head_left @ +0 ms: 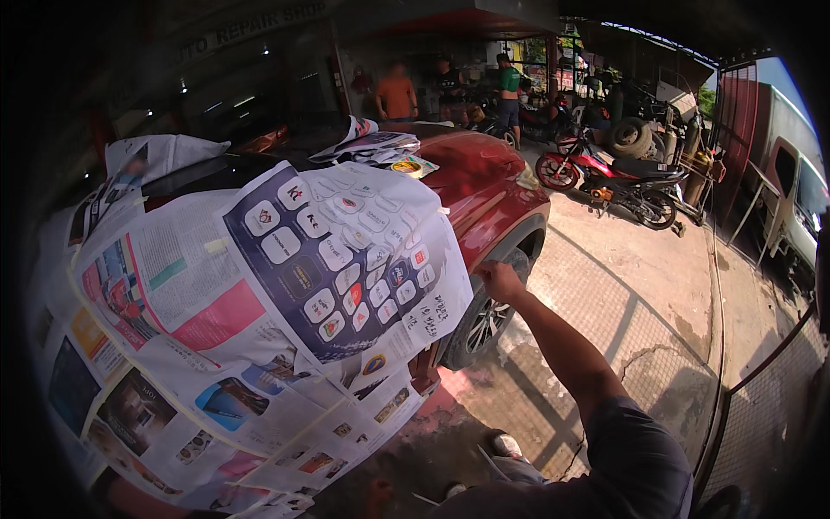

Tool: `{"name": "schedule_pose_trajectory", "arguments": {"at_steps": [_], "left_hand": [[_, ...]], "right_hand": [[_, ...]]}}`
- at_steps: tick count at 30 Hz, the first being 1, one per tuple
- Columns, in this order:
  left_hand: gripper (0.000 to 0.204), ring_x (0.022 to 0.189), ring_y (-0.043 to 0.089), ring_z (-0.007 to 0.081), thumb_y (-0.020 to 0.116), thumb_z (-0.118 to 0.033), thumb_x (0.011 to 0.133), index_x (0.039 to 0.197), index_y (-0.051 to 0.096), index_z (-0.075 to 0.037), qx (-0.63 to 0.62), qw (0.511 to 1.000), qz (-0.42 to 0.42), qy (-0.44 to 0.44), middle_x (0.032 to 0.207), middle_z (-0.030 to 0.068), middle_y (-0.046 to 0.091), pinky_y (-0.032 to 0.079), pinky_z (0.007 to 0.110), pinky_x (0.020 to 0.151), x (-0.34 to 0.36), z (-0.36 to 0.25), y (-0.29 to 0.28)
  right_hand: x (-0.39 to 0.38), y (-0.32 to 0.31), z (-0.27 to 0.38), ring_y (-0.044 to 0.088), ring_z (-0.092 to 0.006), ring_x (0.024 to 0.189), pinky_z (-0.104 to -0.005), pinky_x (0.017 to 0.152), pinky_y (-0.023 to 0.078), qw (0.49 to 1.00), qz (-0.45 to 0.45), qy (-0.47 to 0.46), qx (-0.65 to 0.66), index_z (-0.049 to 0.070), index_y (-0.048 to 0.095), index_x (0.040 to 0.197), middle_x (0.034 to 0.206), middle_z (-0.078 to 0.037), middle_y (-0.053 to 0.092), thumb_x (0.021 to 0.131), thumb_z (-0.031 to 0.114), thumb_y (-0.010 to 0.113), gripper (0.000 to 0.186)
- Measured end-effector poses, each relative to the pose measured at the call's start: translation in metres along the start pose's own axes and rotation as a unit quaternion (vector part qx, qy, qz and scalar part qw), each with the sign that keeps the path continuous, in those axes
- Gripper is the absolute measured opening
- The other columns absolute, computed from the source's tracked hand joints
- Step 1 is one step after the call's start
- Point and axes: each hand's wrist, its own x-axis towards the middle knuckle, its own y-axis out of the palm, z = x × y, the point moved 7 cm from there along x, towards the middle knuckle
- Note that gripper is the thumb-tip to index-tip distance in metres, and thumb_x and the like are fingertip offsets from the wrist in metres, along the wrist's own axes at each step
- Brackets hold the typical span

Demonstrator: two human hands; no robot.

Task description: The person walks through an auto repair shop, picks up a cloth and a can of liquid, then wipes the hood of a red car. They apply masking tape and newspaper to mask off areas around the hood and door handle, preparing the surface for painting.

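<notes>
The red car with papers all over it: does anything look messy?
Yes. Wide, colourful printed paper sheets cover much of the shiny red car, but a rumpled white printed paper pile lies bunched on top, not spread flat.

Newspaper sheets (199,277) hid much of the red car (493,169) and, under its fender edge, part of the front wheel (491,324). I couldn't tell whether the right hand (501,283) pinched anything there. The white truck (806,186) was cut off at far right.

Hard sunlight on concrete floor (596,259) at right, bar shadows (628,324) across it; far left dim (small glints (244,101)); rim black, edges bowed.
</notes>
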Motion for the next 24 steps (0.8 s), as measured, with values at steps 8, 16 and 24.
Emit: {"name": "schedule_pose_trajectory", "arguments": {"at_steps": [8,16,24], "left_hand": [[0.034,0.092,0.073,0.0174,0.079,-0.018,0.089,0.119,0.074,-0.004,-0.087,0.989,-0.123,-0.015,0.104,0.0099,0.077,0.06,0.036,0.079,-0.063,-0.069,0.042],[0.027,0.095,0.073,0.0155,0.076,-0.011,0.093,0.118,0.073,0.0,-0.158,0.971,-0.18,0.019,0.105,0.0087,0.077,0.06,0.033,0.082,-0.176,-0.173,0.151],[0.017,0.092,0.072,0.0132,0.075,-0.005,0.095,0.112,0.073,-0.002,-0.192,0.898,-0.338,0.207,0.099,0.0053,0.077,0.057,0.03,0.083,-0.242,-0.362,0.066]], "right_hand": [[0.286,0.022,0.023,0.058,-0.0411,0.12,-0.0457,0.102,0.052,0.988,-0.062,-0.129,-0.057,0.016,0.073,0.123,0.132,-0.017,0.064,0.084,0.0,0.064,0.043],[0.362,0.049,0.007,0.066,-0.0351,0.106,-0.0461,0.09,0.053,0.976,-0.053,-0.203,0.052,0.008,0.063,0.113,0.117,-0.014,0.071,0.101,0.018,0.062,0.016],[0.248,-0.037,0.148,0.065,-0.0112,0.077,-0.0277,0.074,0.051,0.872,-0.145,-0.212,0.417,0.002,0.054,0.128,0.092,-0.007,0.074,0.109,0.019,0.056,0.025]]}}
